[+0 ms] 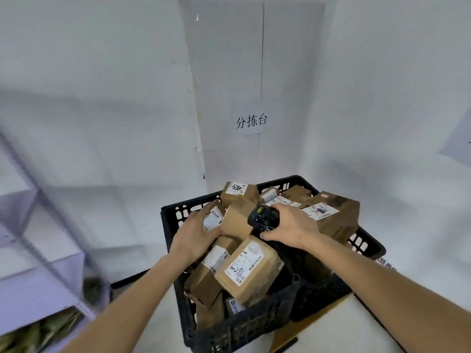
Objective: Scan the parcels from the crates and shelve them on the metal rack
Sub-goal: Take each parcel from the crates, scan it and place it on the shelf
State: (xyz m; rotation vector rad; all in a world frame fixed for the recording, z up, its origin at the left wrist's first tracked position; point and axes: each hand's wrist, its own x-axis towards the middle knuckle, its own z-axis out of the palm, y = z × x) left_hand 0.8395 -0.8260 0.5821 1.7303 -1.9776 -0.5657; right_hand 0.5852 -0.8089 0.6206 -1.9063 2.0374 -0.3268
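left hand (195,234) gripping small parcel (213,217) atop black crate (175,215), right hand (293,226) clutching scanner (262,217) alongside

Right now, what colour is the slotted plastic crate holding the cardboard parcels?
Black; the slotted plastic crate shows best in the head view.

about 9 parcels (248,270), 1 crate (175,220), 1 scanner (263,217)

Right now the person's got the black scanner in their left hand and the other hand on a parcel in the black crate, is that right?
Not quite: the head view shows the black scanner in the right hand, not the left. The left hand is the one on a parcel in the black crate.
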